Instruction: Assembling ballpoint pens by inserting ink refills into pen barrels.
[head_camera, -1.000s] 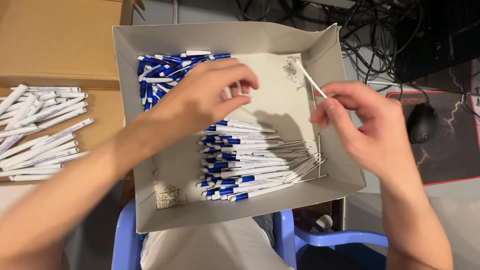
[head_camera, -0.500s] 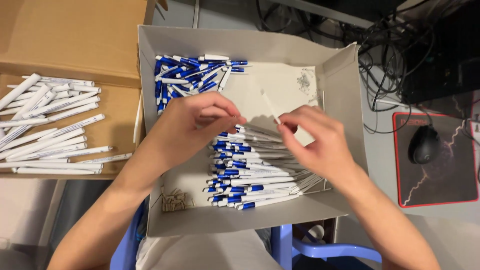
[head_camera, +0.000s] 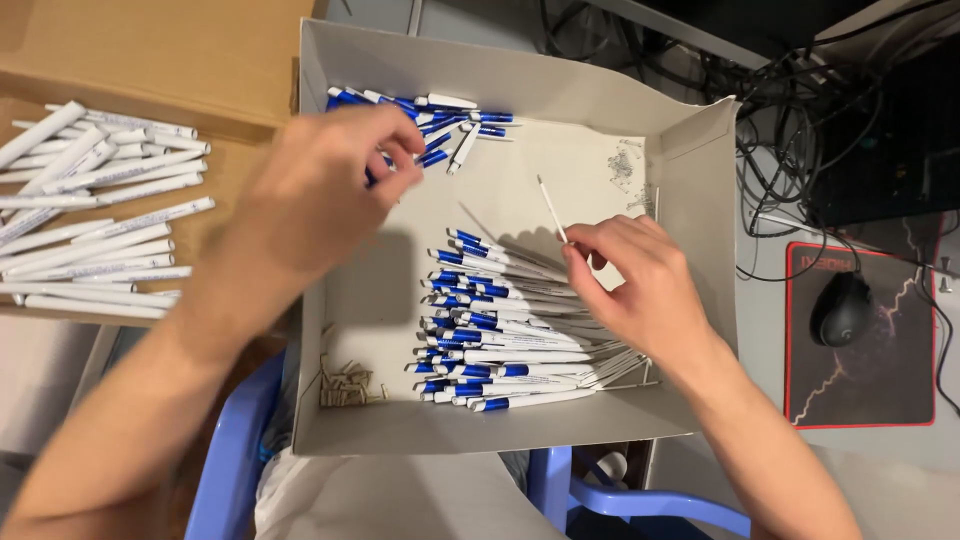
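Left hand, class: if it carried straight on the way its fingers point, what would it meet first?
Probably the heap of blue pen parts at the far end of the grey box; the left hand seems almost on them, though depth is unclear.

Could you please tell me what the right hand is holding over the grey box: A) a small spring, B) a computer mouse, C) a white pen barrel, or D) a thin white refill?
D: the right hand pinches a thin white refill at its lower end, the rod slanting up over the bare floor of the box, above the blue-and-white pens.
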